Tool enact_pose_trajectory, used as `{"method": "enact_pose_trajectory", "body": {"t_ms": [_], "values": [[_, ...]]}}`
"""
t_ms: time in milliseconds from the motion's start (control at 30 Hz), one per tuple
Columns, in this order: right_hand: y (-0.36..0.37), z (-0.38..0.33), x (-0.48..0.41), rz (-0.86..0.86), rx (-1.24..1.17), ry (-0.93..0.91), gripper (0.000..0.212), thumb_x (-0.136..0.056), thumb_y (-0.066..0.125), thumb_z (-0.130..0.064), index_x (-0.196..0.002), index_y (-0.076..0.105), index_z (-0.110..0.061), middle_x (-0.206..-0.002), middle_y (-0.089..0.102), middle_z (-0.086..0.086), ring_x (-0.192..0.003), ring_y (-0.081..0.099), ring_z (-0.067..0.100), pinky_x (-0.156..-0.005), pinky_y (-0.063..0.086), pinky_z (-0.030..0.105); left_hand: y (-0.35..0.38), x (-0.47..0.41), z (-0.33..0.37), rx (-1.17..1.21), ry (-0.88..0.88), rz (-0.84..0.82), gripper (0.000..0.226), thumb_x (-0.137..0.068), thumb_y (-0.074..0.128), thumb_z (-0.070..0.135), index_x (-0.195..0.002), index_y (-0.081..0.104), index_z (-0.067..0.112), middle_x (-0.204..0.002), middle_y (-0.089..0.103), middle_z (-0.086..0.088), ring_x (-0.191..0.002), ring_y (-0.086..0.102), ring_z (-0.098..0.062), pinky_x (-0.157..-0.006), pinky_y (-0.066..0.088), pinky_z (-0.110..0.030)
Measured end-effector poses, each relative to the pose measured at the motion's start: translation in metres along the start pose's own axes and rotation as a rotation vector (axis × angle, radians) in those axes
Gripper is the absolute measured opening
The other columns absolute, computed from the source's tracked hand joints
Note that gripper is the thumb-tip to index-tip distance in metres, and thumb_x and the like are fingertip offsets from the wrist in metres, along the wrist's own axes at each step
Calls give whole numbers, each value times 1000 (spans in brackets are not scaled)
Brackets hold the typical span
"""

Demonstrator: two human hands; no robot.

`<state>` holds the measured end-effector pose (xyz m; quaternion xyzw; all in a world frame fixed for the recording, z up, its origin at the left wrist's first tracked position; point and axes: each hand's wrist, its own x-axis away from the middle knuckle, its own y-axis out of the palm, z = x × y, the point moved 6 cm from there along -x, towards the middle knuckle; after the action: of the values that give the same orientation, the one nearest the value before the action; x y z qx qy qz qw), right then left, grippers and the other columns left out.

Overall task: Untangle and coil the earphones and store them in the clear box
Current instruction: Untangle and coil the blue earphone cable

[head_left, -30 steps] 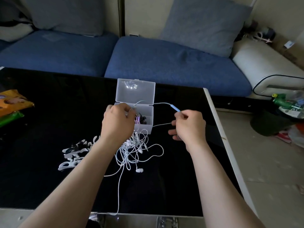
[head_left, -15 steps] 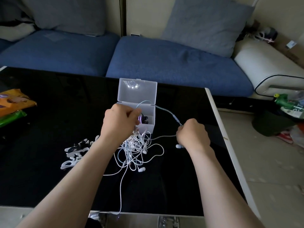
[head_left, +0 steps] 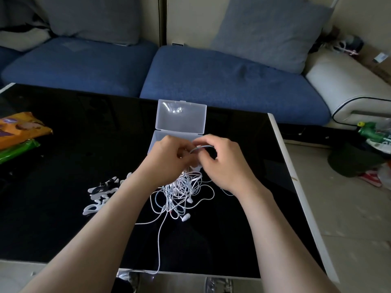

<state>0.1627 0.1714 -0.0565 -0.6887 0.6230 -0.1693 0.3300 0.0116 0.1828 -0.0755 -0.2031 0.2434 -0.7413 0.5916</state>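
Head view: a loop of the earphones [head_left: 184,189] is pinched between the curled left hand [head_left: 169,161] and right hand [head_left: 222,163], held directly over the open clear box [head_left: 181,118]. The loose tangle is laid on the tabletop [head_left: 53,218] just nearer than both hands, equally reachable.

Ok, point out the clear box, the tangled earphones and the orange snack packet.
clear box [head_left: 181,117]: head view, middle of its open lid.
tangled earphones [head_left: 184,187]: head view, centre of the white cable knot.
orange snack packet [head_left: 21,130]: head view, middle of its wrapper.
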Motion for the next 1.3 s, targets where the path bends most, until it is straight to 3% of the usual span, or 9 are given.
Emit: {"method": "enact_pose_trajectory", "body": {"t_ms": [167, 333, 467, 633, 733, 867, 933, 1100, 1300], "values": [[-8, 6, -4, 120, -24, 45, 19, -101, 57, -16, -90, 72, -20, -69, 64, -6, -60, 57, 3, -57, 39, 18, 5, 1, -9, -160, -45, -87, 8, -96, 73, 32, -91, 78, 27, -85, 76, 9, -81, 70, -9, -78, 54, -29], [-22, 11, -8, 263, -746, 258, 33, -105, 39, -11, -75, 53, -14, -52, 33, -3, -46, 28, 15, -50, 23, 30, 22, 13, -24, -369, -114, -428, 20, -98, 70, 36, -117, 74, 31, -112, 69, 8, -108, 65, -14, -99, 55, -39], [-31, 13, -5, 392, -1081, 371, 37, -111, 36, -18, -80, 55, -10, -66, 66, 15, -62, 68, 32, -69, 64, 43, 15, 12, -31, -457, -171, -347, 34, -94, 74, 42, -126, 68, 33, -124, 55, 3, -112, 59, -20, -99, 53, -38], [-54, 24, 5, 649, -1235, 344, 24, -106, 31, -9, -95, 53, -9, -95, 78, 25, -93, 79, 40, -81, 65, 46, 14, 19, -43, -436, -349, -328, 33, -99, 61, 53, -120, 63, 27, -112, 68, -12, -82, 78, -31, -75, 67, -45], [-61, 27, 15, 787, -1133, 326, 21, -107, 28, -8, -109, 48, -11, -102, 76, 27, -89, 80, 38, -79, 67, 46, 13, 19, -39, -384, -365, -274, 38, -104, 54, 54, -97, 68, 19, -89, 74, -12, -67, 77, -30, -67, 67, -44], [-60, 42, 28, 768, -764, 504, 36, -103, 29, -3, -121, 53, -22, -103, 76, 13, -81, 80, 24, -73, 63, 31, 7, 16, -28, -558, -210, -168, 29, -103, 59, 50, -85, 68, 30, -110, 56, -4, -87, 67, -28, -82, 61, -46], [-57, 55, 30, 649, -438, 628, 34, -101, 40, -8, -114, 67, -23, -104, 77, 9, -83, 75, 20, -75, 58, 27, 9, 15, -27, -528, -188, -176, 26, -105, 57, 47, -102, 73, 26, -114, 51, -4, -91, 65, -29, -88, 59, -48], [-37, 55, 33, 65, 510, 820, 27, -98, 64, -43, -106, 66, -17, -143, 45, 20, -131, 42, 45, -114, 35, 54, 7, 12, -25, -467, -134, -161, 23, -109, 52, 35, -108, 70, 21, -120, 51, -8, -97, 61, -25, -95, 55, -48], [-8, 39, 23, -143, 537, 399, 38, -94, 74, -25, -132, 69, -27, -158, 38, 12, -143, 42, 38, -118, 40, 48, 10, 12, -19, -433, -82, -190, 22, -110, 50, 23, -108, 71, 17, -108, 55, -5, -97, 46, -16, -86, 51, -38]]}}
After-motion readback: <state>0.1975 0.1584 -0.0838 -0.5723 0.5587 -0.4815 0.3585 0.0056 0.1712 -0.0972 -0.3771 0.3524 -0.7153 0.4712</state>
